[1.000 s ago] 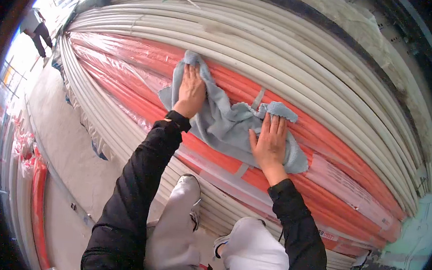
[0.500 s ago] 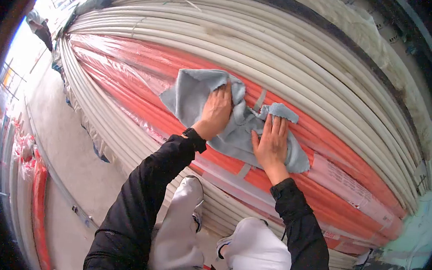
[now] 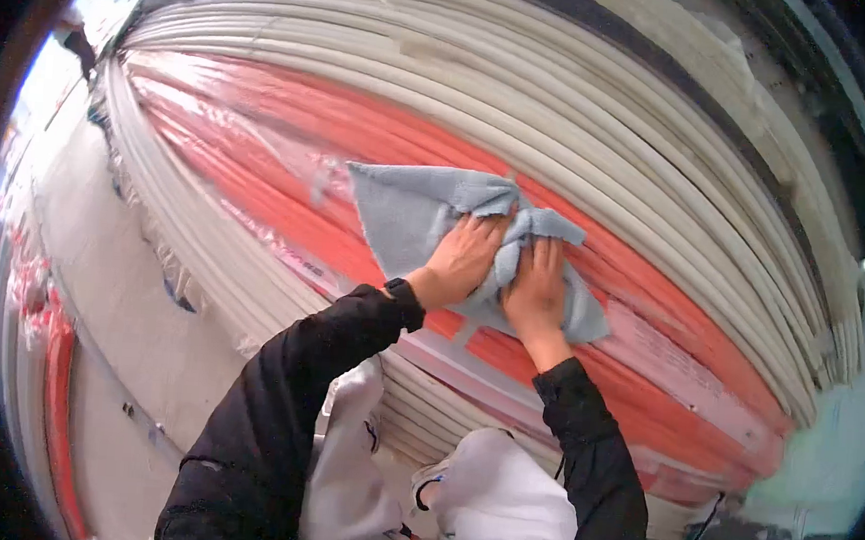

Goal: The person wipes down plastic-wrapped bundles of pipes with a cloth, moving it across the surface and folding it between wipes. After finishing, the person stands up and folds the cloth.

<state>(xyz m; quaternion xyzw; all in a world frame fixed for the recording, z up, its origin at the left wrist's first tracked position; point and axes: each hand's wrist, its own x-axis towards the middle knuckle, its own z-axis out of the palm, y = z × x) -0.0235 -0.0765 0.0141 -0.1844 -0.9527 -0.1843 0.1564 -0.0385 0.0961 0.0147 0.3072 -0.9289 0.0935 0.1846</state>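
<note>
Because the grey cloth (image 3: 397, 202) lay rumpled across the slick-looking red pipes (image 3: 297, 200), it risked skidding under uneven pressure; the left hand (image 3: 465, 257) and right hand (image 3: 536, 295) bent their fingers over its folds, whether gripping or merely pressing was unclear.

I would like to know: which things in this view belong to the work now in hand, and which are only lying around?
Probably in the work:
- grey cloth
- left hand and right hand, both on the cloth
- long red bundle beneath the cloth

Apparently just lying about:
- pale pipes beyond the bundle
- separate red length, far left
</note>
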